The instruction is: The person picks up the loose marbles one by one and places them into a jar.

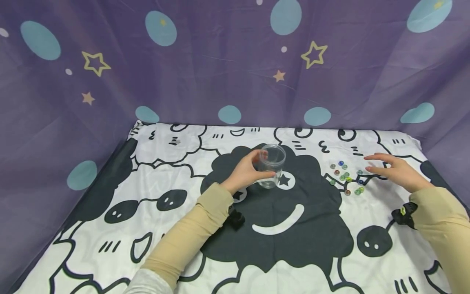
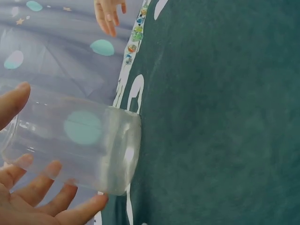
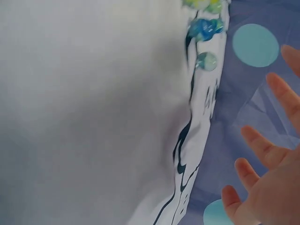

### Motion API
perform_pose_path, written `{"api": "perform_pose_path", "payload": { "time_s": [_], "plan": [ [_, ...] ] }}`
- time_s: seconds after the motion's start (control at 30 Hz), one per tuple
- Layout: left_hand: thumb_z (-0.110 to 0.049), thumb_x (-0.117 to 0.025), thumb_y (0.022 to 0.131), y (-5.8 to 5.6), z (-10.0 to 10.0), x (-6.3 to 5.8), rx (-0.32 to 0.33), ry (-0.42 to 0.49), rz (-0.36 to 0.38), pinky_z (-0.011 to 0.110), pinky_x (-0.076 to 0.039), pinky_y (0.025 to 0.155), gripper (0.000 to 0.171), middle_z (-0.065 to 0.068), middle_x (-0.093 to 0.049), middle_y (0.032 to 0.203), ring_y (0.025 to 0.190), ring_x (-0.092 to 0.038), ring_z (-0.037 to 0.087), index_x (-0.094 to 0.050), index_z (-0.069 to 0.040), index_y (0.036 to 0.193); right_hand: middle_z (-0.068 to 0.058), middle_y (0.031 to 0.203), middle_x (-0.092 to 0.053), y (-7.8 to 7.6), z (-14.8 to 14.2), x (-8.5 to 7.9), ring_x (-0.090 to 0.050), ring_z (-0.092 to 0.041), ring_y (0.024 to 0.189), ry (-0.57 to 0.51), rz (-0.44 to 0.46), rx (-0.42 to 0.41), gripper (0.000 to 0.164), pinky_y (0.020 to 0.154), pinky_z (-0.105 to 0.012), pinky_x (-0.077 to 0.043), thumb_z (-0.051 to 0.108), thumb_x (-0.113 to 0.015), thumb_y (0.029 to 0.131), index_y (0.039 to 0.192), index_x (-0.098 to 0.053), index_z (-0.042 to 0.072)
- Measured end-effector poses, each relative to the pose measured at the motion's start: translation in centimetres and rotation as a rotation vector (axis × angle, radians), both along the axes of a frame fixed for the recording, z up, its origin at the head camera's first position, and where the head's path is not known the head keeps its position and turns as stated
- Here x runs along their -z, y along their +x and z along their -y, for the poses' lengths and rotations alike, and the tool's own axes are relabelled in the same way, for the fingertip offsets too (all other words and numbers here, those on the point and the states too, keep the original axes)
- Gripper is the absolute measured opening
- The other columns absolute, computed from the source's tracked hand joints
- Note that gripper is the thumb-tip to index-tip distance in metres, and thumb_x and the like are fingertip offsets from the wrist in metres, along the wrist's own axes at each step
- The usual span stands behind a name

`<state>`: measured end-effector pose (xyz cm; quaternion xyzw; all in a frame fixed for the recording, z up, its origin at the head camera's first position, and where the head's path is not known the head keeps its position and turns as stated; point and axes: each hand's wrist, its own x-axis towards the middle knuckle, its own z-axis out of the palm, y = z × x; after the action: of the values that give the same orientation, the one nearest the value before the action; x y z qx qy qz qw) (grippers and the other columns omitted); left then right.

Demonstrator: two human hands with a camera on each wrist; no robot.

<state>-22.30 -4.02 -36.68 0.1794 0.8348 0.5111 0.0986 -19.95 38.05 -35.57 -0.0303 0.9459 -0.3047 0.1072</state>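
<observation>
Head view, jar (image 1: 273, 164) in left hand (image 1: 245, 172)

In the left wrist view, the left hand (image 2: 42, 201) holds a clear jar (image 2: 89, 152), with the thumb on one side and the other fingers along the opposite side. The jar is transparent, so a turquoise oval of the purple curtain (image 2: 61, 47) is visible through its wall. At the top, the right hand (image 2: 109, 15) points its fingers downward, near some coloured marbles (image 2: 137, 33) on a narrow white strip of cloth. A dark greenish area (image 2: 215, 112) fills the right side.
</observation>
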Motion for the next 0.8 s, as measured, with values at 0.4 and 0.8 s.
{"api": "perform_pose_path", "payload": {
  "time_s": [0.4,0.8],
  "plan": [
    [-0.031,-0.081,0.076,-0.4,0.4,0.1,-0.011,-0.016,0.032,0.041,-0.046,0.101,0.065,0.005,-0.048,0.133,0.125,-0.048,0.023,-0.049,-0.026,0.132,-0.041,0.141,-0.024,-1.6,-0.9,1.3,-0.017,-0.061,0.129,0.137,-0.029,-0.067,0.050,0.103,-0.076,-0.006,0.023,-0.069,0.085,0.124,-0.055,-0.004],
    [-0.032,-0.081,0.076,-0.4,0.2,0.4,-0.009,-0.013,0.034,0.040,-0.048,0.100,0.066,0.006,-0.047,0.132,0.125,-0.049,0.025,-0.049,-0.027,0.133,-0.041,0.131,-0.039,-2.4,-0.7,2.1,-0.033,-0.056,0.121,0.197,-0.075,-0.137,0.039,0.096,-0.067,-0.015,0.015,-0.070,0.082,0.115,-0.063,-0.004]
  ]
}}
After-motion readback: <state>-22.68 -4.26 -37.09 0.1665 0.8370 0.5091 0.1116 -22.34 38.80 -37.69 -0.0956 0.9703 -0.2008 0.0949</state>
